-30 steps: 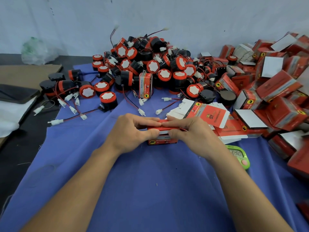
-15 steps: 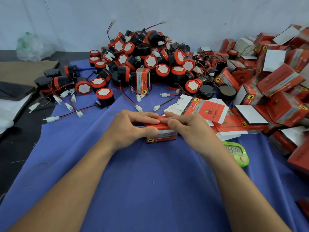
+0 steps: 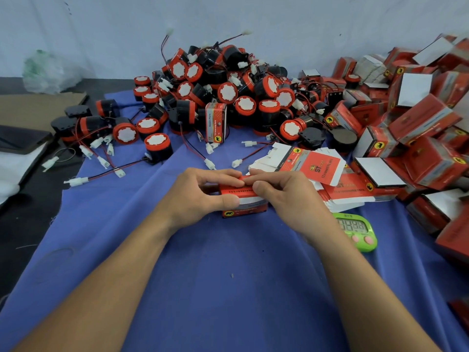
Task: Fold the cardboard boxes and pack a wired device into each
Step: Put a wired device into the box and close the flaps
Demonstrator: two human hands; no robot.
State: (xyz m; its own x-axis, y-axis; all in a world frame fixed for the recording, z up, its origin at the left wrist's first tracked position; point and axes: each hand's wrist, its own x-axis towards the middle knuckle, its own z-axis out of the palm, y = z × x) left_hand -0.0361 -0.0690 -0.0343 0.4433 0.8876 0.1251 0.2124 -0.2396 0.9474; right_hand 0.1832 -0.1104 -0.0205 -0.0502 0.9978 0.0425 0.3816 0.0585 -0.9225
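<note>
A small red cardboard box (image 3: 245,208) stands on the blue cloth (image 3: 228,275) at the centre. My left hand (image 3: 200,196) grips its left side, thumb on the front and fingers over the top. My right hand (image 3: 286,196) grips its right side, fingertips meeting the left hand's on the top flap. What is inside the box is hidden. A heap of black-and-red wired devices (image 3: 228,92) lies behind. A stack of flat unfolded boxes (image 3: 312,165) lies just right of my hands.
Folded red boxes (image 3: 418,128) are piled along the right side. One folded box (image 3: 215,121) stands upright at the front of the device heap. A green digital timer (image 3: 356,231) lies by my right wrist. Loose wires with white plugs (image 3: 76,181) trail at left.
Both hands stay on the box. The fingertips have come together over the top flap, and my left thumb now lies across the box's front.
</note>
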